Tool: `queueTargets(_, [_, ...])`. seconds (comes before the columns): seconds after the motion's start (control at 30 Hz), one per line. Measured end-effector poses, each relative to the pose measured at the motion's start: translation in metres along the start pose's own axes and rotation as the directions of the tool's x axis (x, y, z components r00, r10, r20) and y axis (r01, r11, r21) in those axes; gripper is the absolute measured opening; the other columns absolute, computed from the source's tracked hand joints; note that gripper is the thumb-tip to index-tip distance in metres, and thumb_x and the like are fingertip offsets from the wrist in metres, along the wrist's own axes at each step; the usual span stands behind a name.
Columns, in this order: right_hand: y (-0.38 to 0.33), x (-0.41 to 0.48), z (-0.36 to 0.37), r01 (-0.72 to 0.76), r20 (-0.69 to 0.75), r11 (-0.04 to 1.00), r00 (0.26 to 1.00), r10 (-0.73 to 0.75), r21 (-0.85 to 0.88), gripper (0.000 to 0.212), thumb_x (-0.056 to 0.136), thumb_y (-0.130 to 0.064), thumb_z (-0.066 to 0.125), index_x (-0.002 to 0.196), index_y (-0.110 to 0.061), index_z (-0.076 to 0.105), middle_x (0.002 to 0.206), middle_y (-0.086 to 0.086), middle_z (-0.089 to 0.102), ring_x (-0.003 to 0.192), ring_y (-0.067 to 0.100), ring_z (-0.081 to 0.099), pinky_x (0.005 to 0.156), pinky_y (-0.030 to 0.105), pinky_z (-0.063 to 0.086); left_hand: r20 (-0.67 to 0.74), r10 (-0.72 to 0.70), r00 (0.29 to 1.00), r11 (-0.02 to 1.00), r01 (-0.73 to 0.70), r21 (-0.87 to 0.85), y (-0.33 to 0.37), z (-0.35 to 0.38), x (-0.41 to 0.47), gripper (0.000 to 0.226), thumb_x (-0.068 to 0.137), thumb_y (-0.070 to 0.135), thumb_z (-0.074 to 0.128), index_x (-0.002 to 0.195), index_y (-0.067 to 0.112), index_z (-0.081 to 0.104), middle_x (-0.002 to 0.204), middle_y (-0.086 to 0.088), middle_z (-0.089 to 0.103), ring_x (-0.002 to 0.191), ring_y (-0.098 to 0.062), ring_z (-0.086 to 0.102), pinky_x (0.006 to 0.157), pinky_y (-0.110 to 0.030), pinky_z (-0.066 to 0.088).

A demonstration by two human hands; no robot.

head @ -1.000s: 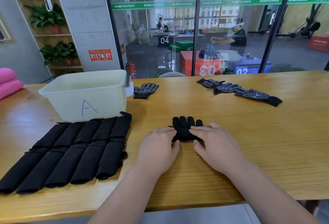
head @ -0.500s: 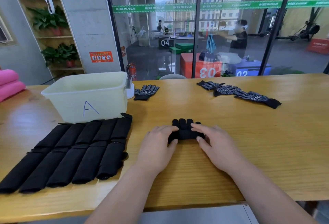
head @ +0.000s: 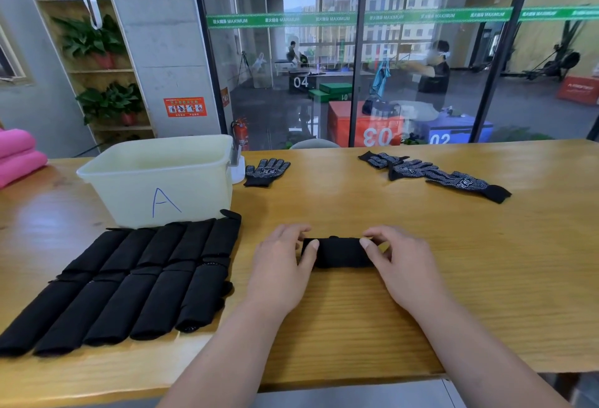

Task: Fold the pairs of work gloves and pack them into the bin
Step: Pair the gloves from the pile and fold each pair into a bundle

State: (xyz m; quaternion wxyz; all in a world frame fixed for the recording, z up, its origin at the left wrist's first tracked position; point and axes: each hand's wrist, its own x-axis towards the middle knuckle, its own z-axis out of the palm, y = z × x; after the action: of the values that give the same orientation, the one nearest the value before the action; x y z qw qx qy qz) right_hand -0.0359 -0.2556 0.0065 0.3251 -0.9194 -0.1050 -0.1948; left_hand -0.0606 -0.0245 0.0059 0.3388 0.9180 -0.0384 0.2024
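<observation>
The left hand (head: pixel 278 265) and the right hand (head: pixel 398 265) each pinch one end of a folded glove pair (head: pixel 338 253), thumbs on its near side and fingers curled over its far edge. The black bundle lies crosswise on the worktop (head: pixel 486 261) between them. Just to the left, two rows of folded gloves (head: pixel 129 278) lie side by side, the far row touching the front wall of the bin (head: pixel 162 180), a pale tub marked "A" in blue. A loose glove (head: pixel 267 171) with dotted grip lies just right of the bin; a string of loose gloves (head: pixel 434 174) lies well apart at the far right. Nothing lies between the hands and the bin except the folded rows. The worktop is yellow wood grain. Pink rolls (head: pixel 16 158) sit at the left edge. Behind are a glass wall (head: pixel 421 51), a plant shelf (head: pixel 103 51) and a fire extinguisher (head: pixel 240 132).
</observation>
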Motion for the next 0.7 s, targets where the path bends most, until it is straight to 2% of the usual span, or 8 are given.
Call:
queueTargets(0.13, [0.001, 0.001, 0.004, 0.046, -0.118, 0.996, 0.992, -0.054, -0.071, 0.014, 0.101, -0.039, 0.065, 0.11, -0.032, 0.074, 0.1, -0.022, 0.064, 0.076, -0.005, 0.057, 0.072, 0.008, 0.039, -0.07, 0.189, 0.979, 0.979, -0.182, 0.094, 0.002, 0.001, 0.0, 0.028, 0.105, 0.037, 0.058, 0.131, 0.034, 0.066, 0.129, 0.021, 0.054, 0.121, -0.005, 0.051, 0.104, -0.034, 0.047])
queueTargets(0.23, [0.002, 0.001, 0.005, 0.064, -0.146, 0.994, 0.986, -0.076, -0.087, 0.011, 0.1, -0.033, 0.069, 0.107, -0.028, 0.076, 0.096, -0.02, 0.064, 0.073, -0.006, 0.054, 0.069, 0.006, 0.037, -0.04, 0.324, 0.945, 0.937, -0.315, 0.147, 0.005, 0.001, -0.002, 0.023, 0.103, 0.034, 0.06, 0.122, 0.035, 0.072, 0.125, 0.024, 0.059, 0.123, -0.003, 0.049, 0.107, -0.027, 0.036])
queueTargets(0.3, [0.005, 0.003, 0.007, 0.065, -0.141, 0.995, 0.987, -0.076, -0.082, 0.016, 0.101, -0.032, 0.068, 0.112, -0.026, 0.077, 0.099, -0.017, 0.066, 0.076, -0.003, 0.056, 0.072, 0.005, 0.038, 0.004, 0.342, 0.94, 0.927, -0.338, 0.162, 0.005, 0.005, -0.003, 0.026, 0.102, 0.036, 0.06, 0.124, 0.035, 0.073, 0.127, 0.024, 0.061, 0.125, -0.002, 0.05, 0.109, -0.024, 0.032])
queueTargets(0.43, [0.004, 0.002, 0.008, 0.049, -0.048, 0.999, 0.998, -0.05, -0.024, 0.036, 0.108, -0.038, 0.052, 0.136, -0.024, 0.07, 0.126, -0.013, 0.067, 0.11, 0.009, 0.063, 0.095, 0.021, 0.049, 0.107, 0.287, 0.952, 0.906, -0.306, 0.291, 0.003, 0.009, -0.004, 0.047, 0.105, 0.051, 0.049, 0.147, 0.035, 0.059, 0.143, 0.021, 0.054, 0.136, -0.007, 0.044, 0.117, -0.027, 0.03])
queueTargets(0.5, [0.0, 0.0, 0.005, 0.065, 0.02, 0.992, 0.998, -0.063, -0.106, 0.046, 0.109, -0.044, 0.044, 0.15, -0.028, 0.058, 0.148, -0.015, 0.056, 0.137, 0.012, 0.05, 0.111, 0.029, 0.044, 0.151, 0.242, 0.958, 0.896, -0.281, 0.343, 0.003, 0.01, -0.005, 0.056, 0.106, 0.057, 0.042, 0.156, 0.032, 0.048, 0.152, 0.017, 0.047, 0.142, -0.01, 0.037, 0.121, -0.03, 0.027])
queueTargets(0.57, [-0.006, -0.002, 0.002, 0.125, 0.144, 0.969, 0.985, -0.095, -0.214, 0.055, 0.11, -0.051, 0.037, 0.162, -0.032, 0.039, 0.167, -0.02, 0.031, 0.154, 0.01, 0.026, 0.124, 0.031, 0.03, 0.188, 0.21, 0.959, 0.883, -0.269, 0.386, 0.004, 0.012, -0.006, 0.063, 0.106, 0.062, 0.037, 0.161, 0.03, 0.04, 0.16, 0.013, 0.041, 0.149, -0.012, 0.031, 0.124, -0.034, 0.026])
queueTargets(0.63, [-0.01, -0.004, 0.003, 0.229, 0.303, 0.934, 0.942, -0.142, -0.276, 0.065, 0.108, -0.06, 0.028, 0.168, -0.034, 0.019, 0.174, -0.021, 0.004, 0.161, 0.006, 0.004, 0.129, 0.033, 0.018, 0.23, 0.173, 0.958, 0.878, -0.255, 0.405, 0.003, 0.013, -0.006, 0.068, 0.106, 0.063, 0.032, 0.164, 0.028, 0.031, 0.167, 0.009, 0.033, 0.155, -0.015, 0.023, 0.127, -0.037, 0.023])
queueTargets(0.7, [-0.012, -0.006, 0.006, 0.27, 0.425, 0.912, 0.897, -0.123, -0.307, 0.073, 0.106, -0.068, 0.017, 0.169, -0.034, 0.004, 0.173, -0.02, -0.01, 0.16, 0.003, -0.01, 0.131, 0.035, 0.011, 0.276, 0.143, 0.95, 0.88, -0.25, 0.404, 0.001, 0.015, -0.006, 0.072, 0.107, 0.063, 0.025, 0.168, 0.026, 0.021, 0.174, 0.006, 0.021, 0.161, -0.016, 0.011, 0.131, -0.04, 0.016])
